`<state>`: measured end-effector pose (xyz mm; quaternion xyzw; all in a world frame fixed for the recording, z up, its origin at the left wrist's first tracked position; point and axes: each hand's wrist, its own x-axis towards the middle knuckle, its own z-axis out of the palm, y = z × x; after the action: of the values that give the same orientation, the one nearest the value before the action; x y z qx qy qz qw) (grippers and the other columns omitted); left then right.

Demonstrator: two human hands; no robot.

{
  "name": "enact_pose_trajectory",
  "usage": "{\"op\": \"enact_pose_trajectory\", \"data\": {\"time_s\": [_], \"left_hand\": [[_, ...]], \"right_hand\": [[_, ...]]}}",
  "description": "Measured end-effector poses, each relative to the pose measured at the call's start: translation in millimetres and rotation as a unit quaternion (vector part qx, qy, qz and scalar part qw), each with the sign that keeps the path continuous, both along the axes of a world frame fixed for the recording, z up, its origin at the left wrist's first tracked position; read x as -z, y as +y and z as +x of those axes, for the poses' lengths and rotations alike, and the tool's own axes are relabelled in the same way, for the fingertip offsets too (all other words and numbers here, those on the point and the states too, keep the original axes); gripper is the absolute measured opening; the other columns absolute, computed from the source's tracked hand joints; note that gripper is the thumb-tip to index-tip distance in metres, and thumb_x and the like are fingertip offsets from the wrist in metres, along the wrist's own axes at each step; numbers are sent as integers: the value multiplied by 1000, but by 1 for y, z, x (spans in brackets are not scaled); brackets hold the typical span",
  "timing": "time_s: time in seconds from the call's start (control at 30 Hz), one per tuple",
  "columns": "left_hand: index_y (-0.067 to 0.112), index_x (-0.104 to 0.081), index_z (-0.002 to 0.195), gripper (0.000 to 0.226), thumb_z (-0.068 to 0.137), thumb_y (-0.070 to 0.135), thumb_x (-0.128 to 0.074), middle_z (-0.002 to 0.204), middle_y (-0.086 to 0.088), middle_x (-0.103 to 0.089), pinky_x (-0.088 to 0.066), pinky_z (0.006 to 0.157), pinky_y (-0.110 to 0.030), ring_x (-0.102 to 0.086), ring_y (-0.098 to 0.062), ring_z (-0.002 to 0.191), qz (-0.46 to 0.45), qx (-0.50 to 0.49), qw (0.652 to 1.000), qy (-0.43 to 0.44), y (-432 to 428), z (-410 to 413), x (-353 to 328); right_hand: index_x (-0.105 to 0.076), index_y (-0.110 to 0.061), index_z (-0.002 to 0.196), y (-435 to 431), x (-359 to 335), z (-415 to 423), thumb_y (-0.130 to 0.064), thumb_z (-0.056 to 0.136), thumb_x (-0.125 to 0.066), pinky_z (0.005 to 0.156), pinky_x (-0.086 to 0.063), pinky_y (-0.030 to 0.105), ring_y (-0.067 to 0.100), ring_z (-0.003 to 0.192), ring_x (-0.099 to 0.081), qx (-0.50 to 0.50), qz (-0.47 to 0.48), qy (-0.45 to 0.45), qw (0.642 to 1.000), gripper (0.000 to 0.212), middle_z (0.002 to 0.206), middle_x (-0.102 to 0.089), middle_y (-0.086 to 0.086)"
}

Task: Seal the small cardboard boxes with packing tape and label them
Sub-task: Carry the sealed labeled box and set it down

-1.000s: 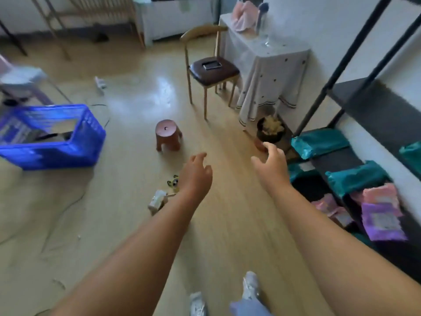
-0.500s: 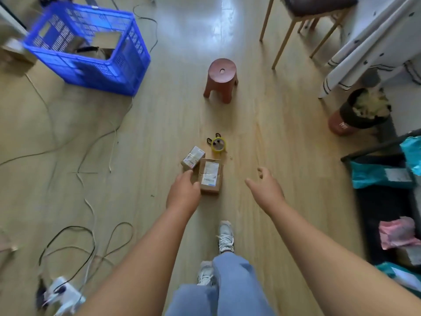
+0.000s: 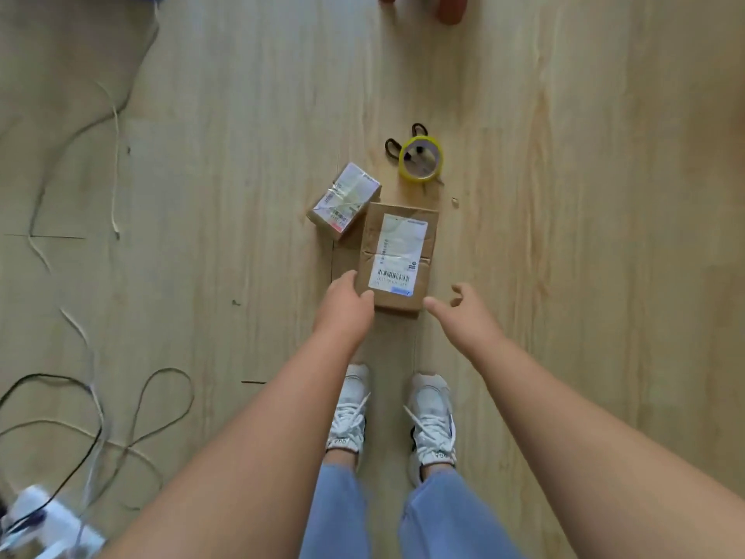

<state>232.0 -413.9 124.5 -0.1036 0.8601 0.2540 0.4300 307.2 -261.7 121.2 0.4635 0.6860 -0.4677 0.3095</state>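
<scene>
2 labelled boxes on floor: larger box (image 3: 397,252) near, smaller box (image 3: 344,200) just far-left. Tape roll (image 3: 421,159) farther, over scissors (image 3: 392,147). Left hand (image 3: 344,306) at larger box's near-left corner, grasp unclear. Right hand (image 3: 463,312) relaxed, holding nothing, beside near-right corner.

Bare forearms, light-blue jeans (image 3: 342,518), white laced sneakers (image 3: 431,417).

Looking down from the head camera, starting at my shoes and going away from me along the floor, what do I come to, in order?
white shoes → left hand and right hand, about level → larger labelled box → smaller box → yellow tape roll → brown stool legs at the top edge
</scene>
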Motion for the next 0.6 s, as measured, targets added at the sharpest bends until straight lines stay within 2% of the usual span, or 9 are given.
{"op": "enact_pose_trajectory", "data": {"time_s": [0.13,0.2,0.27,0.33,0.37,0.4,0.47,0.53,0.6], "left_hand": [[12,-18,157,62,105,36,-41,165,-4,-17,-18,119,-35,-18,-21,151,12,-28,999,-29,-4,-11,74],[14,-19,158,66,104,43,-42,164,-2,-20,-20,119,-36,-21,-22,150,33,-71,995,-67,-5,-14,100],[14,-34,153,61,101,42,-48,157,-2,-37,-30,117,-37,-37,-23,142,49,-87,992,-80,-4,-16,114],[12,-52,141,52,98,41,-54,140,-6,-56,-41,108,-40,-53,-25,127,46,-75,994,-65,-2,-14,120],[10,-57,134,49,97,41,-56,132,-7,-62,-45,104,-40,-57,-25,120,42,-77,995,-56,1,-14,117],[9,-60,130,48,96,42,-58,125,-6,-64,-47,101,-39,-59,-25,115,39,-87,994,-52,4,-13,110],[9,-63,124,47,93,44,-61,118,-6,-67,-49,98,-38,-62,-25,110,45,-113,991,-54,11,-10,89],[8,-68,112,42,91,45,-65,108,-6,-70,-51,98,-42,-64,-25,104,63,-133,987,-67,19,-7,66],[11,-68,90,31,92,43,-65,90,-4,-68,-53,96,-43,-64,-24,90,81,-130,984,-88,33,-5,27]], "right_hand": [[-16,-17,159,-9,73,1,-50,93,-63,117,-31,43,26,146,-34,48,-44,-10,998,87,161,-30,7],[-17,-14,159,-9,96,-3,-52,93,-62,117,-29,40,24,147,-31,72,-69,-15,995,89,162,-28,5],[-32,-11,154,-9,105,-7,-46,95,-62,107,-33,30,16,135,-43,88,-97,-16,991,74,152,-42,-3],[-51,-20,134,-11,107,-6,-36,97,-63,88,-37,19,7,107,-51,107,-120,0,987,42,129,-56,-14],[-51,-25,126,-11,101,-4,-34,97,-64,78,-40,16,3,95,-53,123,-126,14,984,33,123,-60,-15],[-50,-25,125,-10,96,-2,-33,96,-65,69,-40,14,-2,87,-53,143,-131,27,981,34,123,-61,-13],[-42,-26,142,-8,78,1,-37,94,-67,65,-37,13,-12,82,-47,188,-138,48,971,55,120,-60,-15],[-28,-29,151,-2,54,6,-41,91,-70,71,-38,21,-9,87,-48,226,-137,64,962,74,112,-55,-18],[-27,-33,150,11,18,13,-47,84,-76,83,-35,29,4,103,-52,266,-132,82,951,83,126,-53,-13]]}}
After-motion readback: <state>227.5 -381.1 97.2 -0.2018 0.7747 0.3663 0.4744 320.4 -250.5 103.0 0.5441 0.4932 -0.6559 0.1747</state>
